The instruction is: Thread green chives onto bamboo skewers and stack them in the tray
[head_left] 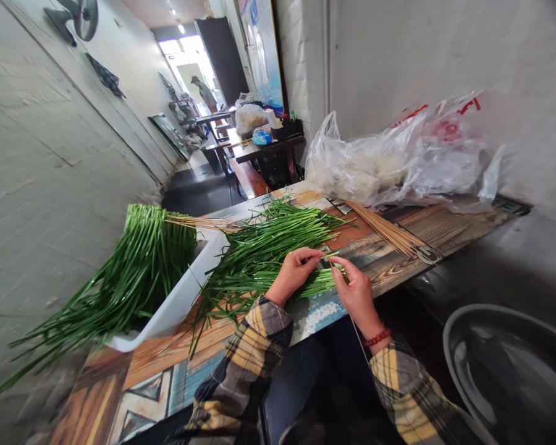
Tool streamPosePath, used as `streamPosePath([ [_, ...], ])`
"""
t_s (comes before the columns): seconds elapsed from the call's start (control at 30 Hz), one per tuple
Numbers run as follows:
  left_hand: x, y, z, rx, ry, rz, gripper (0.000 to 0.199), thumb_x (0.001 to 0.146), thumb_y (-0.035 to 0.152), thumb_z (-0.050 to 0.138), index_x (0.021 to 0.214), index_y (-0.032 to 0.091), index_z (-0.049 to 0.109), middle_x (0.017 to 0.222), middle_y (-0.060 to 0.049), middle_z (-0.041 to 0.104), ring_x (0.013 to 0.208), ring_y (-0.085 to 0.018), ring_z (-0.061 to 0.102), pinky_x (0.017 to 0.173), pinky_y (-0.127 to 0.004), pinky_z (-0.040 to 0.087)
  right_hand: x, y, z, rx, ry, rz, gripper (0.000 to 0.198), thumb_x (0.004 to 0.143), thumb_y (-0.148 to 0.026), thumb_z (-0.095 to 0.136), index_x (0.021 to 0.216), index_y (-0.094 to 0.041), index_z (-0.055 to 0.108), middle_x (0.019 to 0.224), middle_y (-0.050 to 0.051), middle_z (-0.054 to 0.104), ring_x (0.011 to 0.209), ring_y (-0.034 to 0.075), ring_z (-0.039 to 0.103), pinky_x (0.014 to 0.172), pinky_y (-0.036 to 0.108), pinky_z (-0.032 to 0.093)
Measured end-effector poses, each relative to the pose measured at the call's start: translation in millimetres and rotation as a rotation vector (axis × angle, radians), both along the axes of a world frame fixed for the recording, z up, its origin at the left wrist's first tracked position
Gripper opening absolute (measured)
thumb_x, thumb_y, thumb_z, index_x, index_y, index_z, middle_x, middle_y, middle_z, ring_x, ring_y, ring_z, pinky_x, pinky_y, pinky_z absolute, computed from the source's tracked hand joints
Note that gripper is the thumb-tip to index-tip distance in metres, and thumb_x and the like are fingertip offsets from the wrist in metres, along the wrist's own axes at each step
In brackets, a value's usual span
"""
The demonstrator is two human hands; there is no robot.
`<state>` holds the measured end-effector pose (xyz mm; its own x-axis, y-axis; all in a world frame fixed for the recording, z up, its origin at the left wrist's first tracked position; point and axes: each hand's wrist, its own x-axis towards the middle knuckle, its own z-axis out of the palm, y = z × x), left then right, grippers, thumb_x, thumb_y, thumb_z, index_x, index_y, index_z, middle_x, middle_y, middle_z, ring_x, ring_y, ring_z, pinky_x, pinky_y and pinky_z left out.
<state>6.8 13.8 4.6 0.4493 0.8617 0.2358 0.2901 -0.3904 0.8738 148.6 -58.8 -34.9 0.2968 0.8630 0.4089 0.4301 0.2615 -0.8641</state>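
My left hand [295, 272] pinches the pale end of a green chive stalk [330, 254]. Close beside it, my right hand [358, 298] grips a thin bamboo skewer [360, 341], whose tail runs down past my wrist. The skewer's tip is near the stalk; whether it has pierced it I cannot tell. Under and beyond both hands lies a loose pile of long green chives [278, 238] on the table. At left, a thick row of chives [152, 247] hangs over a white tray [185, 293], with several skewer ends sticking out to the right.
A bundle of bamboo skewers [384, 228] lies on the wood-patterned table [426, 228]. Clear plastic bags [398, 157] stand against the right wall. A large metal basin [509, 377] is at lower right. Farther back are another table [271, 148] and a person [204, 93].
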Motion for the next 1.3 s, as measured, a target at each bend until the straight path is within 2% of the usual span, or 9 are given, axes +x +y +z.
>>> streamPosePath([
  [0.27,0,-1,1.6,0.143,0.066,-0.027,0.019,0.085,0.018,0.055,0.091,0.015,0.073,0.079,-0.004,0.066,0.072,-0.012,0.058,0.068,-0.023,0.043,0,2,-3,-0.047,-0.007,-0.039,0.029,0.088,-0.034,0.046,0.106,-0.018,0.063,0.099,0.009,0.072,0.089,0.023,0.067,0.081,0.035,0.049],
  [0.4,0,-1,1.2,0.187,0.077,-0.01,0.018,0.084,0.015,0.056,0.09,0.016,0.073,0.08,-0.004,0.065,0.074,-0.013,0.058,0.069,-0.023,0.044,0,2,-4,-0.098,0.038,-0.075,0.043,0.086,-0.036,0.05,0.122,-0.014,0.055,0.094,0.01,0.071,0.077,0.021,0.066,0.073,0.034,0.05],
  [0.53,1,0,-0.3,0.244,0.069,0.014,0.017,0.081,0.011,0.057,0.086,0.017,0.073,0.083,-0.005,0.065,0.081,-0.015,0.06,0.076,-0.026,0.046,-1,0,-2,-0.121,0.035,-0.049,0.048,0.087,-0.034,0.049,0.132,-0.017,0.05,0.094,0.008,0.071,0.066,0.018,0.063,0.068,0.031,0.049],
  [0.7,2,1,-2.3,0.307,0.117,0.027,0.017,0.079,0.009,0.059,0.083,0.018,0.072,0.084,-0.004,0.066,0.081,-0.015,0.059,0.079,-0.028,0.045,-2,0,-1,-0.08,0.026,-0.05,0.043,0.087,-0.032,0.049,0.127,-0.019,0.053,0.107,0.009,0.068,0.079,0.019,0.064,0.07,0.031,0.049],
  [0.9,4,-4,-0.7,0.338,0.246,-0.005,0.018,0.08,0.01,0.058,0.081,0.02,0.072,0.087,-0.003,0.067,0.085,-0.016,0.058,0.081,-0.03,0.043,-2,0,-4,-0.063,0.016,-0.069,0.034,0.088,-0.032,0.048,0.118,-0.018,0.055,0.092,0.006,0.069,0.066,0.016,0.061,0.066,0.029,0.047],
  [1.07,2,-5,2.4,0.325,0.26,-0.1,0.021,0.082,0.012,0.055,0.084,0.022,0.073,0.089,-0.002,0.068,0.088,-0.016,0.059,0.082,-0.029,0.044,-2,3,-6,-0.03,-0.012,-0.075,0.022,0.088,-0.034,0.048,0.1,-0.018,0.058,0.091,0.006,0.068,0.079,0.019,0.062,0.073,0.03,0.045],
  [1.13,0,0,0.5,0.308,0.21,-0.05,0.022,0.084,0.012,0.053,0.089,0.021,0.073,0.089,-0.003,0.068,0.086,-0.015,0.06,0.082,-0.028,0.045,-2,4,-6,-0.039,-0.013,-0.082,0.023,0.088,-0.035,0.048,0.1,-0.018,0.058,0.089,0.005,0.067,0.078,0.019,0.061,0.072,0.03,0.044],
  [1.3,-5,21,-8.0,0.279,0.183,0.234,0.022,0.085,0.012,0.052,0.094,0.016,0.071,0.087,-0.005,0.068,0.078,-0.015,0.061,0.073,-0.027,0.047,-2,4,-3,-0.057,-0.051,-0.099,0.026,0.088,-0.037,0.047,0.099,-0.017,0.058,0.081,0.004,0.065,0.066,0.017,0.057,0.067,0.029,0.042],
])
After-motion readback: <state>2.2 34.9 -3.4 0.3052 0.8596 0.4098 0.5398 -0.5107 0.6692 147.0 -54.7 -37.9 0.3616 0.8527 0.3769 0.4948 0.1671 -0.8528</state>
